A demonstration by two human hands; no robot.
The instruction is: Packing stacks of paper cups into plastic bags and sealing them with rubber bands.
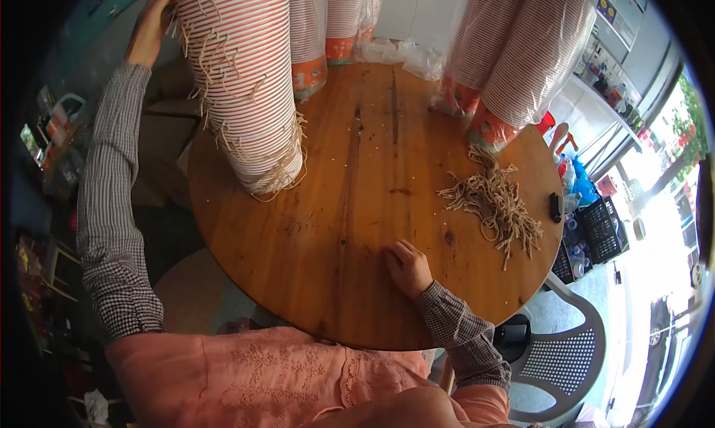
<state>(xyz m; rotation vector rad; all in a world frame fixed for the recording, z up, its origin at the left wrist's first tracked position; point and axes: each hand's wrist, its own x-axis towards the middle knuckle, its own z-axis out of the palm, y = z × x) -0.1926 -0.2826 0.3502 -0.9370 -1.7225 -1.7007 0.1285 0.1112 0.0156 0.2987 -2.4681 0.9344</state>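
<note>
On the round wooden table (357, 227), at its left edge, stands the tall stack of red-striped paper cups (242, 78) that my left hand (153, 22) reaches up to. That hand lies flat against the stack's upper left side, fingers stretched out and fairly wide, touching the cups and gripping nothing that I can see; my checked sleeve runs down from it beside the table's left rim. Loose tan strings hang down the stack and curl about its foot on the tabletop.

My right hand (407, 268) rests on the table near its front edge, well apart from the stack. Its fingers are curled under into a loose fist, knuckles on the wood, and I cannot tell whether anything is inside it.

Toward the table's right side lies a heap of tan strings (495, 201), near my right hand but not touching it. At the table's far edge stand more cup stacks (514, 63), some wrapped in clear plastic. Just past the table's right rim, low down, is a white plastic chair (566, 361).
</note>
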